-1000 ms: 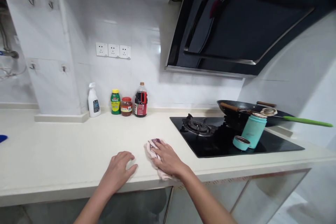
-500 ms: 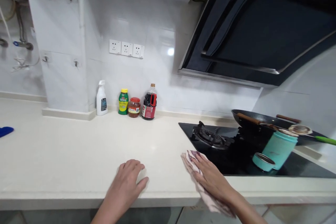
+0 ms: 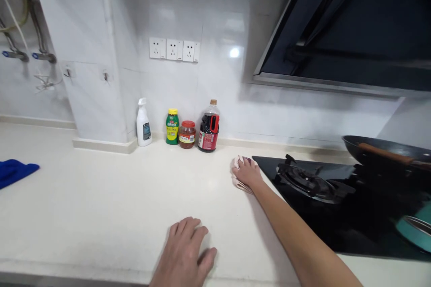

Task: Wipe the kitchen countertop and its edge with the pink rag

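Observation:
My right hand (image 3: pixel 248 173) is stretched forward, pressing a pink-and-white patterned cloth (image 3: pixel 238 183) against the white countertop (image 3: pixel 111 215), close to the left edge of the black stove. The cloth is bunched under the palm and fingers, with its edges showing around them. My left hand (image 3: pixel 188 251) is near the front of the counter, fingers apart and slightly curled, holding nothing. Whether its fingertips touch the surface I cannot tell.
Along the back wall stand a white spray bottle (image 3: pixel 144 126), a green bottle (image 3: pixel 172 128), a red-lidded jar (image 3: pixel 187 135) and a dark sauce bottle (image 3: pixel 208 129). A blue cloth (image 3: pixel 16 171) lies left. Right are a gas burner (image 3: pixel 311 183), a wok (image 3: pixel 400 148) and a teal container (image 3: pixel 415 228).
My right hand has pushed the cloth from the counter's front edge back towards the wall, beside the stove. The view has swung right and closer; my left hand remains open.

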Demonstrator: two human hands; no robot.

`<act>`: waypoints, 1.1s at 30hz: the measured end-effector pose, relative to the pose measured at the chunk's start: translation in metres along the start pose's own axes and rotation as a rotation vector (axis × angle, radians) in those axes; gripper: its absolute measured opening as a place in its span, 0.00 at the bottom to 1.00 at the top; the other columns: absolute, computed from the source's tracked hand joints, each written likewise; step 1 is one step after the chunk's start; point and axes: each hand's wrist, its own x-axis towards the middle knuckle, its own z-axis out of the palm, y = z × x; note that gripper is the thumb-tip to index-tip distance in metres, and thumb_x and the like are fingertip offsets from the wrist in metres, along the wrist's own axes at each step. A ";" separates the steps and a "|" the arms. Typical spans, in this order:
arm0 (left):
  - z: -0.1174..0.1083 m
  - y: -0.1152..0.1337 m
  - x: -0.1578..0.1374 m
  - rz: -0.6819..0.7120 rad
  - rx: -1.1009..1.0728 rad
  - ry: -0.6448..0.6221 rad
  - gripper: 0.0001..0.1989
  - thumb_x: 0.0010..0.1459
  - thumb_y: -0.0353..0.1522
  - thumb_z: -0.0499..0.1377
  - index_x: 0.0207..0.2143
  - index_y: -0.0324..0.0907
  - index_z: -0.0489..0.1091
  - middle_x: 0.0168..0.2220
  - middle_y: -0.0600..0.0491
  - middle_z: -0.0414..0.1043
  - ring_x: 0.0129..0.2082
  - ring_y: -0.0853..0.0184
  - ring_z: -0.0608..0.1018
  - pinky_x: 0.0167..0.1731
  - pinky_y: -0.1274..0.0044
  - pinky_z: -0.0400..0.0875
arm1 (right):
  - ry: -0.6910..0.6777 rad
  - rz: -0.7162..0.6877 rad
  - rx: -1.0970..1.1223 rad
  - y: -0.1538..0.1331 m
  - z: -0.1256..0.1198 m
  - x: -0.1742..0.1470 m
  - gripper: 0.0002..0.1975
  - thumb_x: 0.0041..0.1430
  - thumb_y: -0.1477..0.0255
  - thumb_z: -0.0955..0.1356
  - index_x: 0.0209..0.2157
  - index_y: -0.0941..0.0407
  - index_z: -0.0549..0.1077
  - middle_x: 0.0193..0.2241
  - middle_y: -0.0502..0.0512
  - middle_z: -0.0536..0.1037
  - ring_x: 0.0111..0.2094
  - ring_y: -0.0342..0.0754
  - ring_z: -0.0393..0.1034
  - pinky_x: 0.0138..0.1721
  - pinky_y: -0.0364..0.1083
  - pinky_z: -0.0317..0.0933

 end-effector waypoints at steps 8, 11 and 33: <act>0.009 -0.006 -0.004 -0.036 0.078 0.203 0.14 0.65 0.39 0.58 0.51 0.47 0.71 0.59 0.41 0.69 0.60 0.50 0.72 0.53 0.55 0.76 | -0.098 -0.545 0.141 -0.168 -0.021 -0.032 0.32 0.72 0.56 0.58 0.72 0.52 0.52 0.73 0.59 0.42 0.72 0.61 0.34 0.69 0.62 0.39; 0.011 -0.009 -0.003 -0.075 0.116 0.283 0.16 0.65 0.40 0.58 0.54 0.47 0.70 0.63 0.40 0.65 0.64 0.48 0.68 0.56 0.52 0.72 | -0.121 -0.767 0.163 -0.210 -0.030 -0.079 0.33 0.71 0.53 0.61 0.71 0.48 0.54 0.73 0.53 0.41 0.72 0.56 0.32 0.70 0.59 0.37; -0.014 -0.003 0.006 -0.272 -0.160 0.109 0.19 0.68 0.44 0.51 0.53 0.45 0.71 0.54 0.45 0.75 0.58 0.57 0.73 0.59 0.59 0.65 | 0.050 -0.093 -0.023 0.054 -0.014 -0.202 0.33 0.69 0.59 0.58 0.71 0.55 0.55 0.72 0.58 0.48 0.72 0.61 0.38 0.69 0.61 0.42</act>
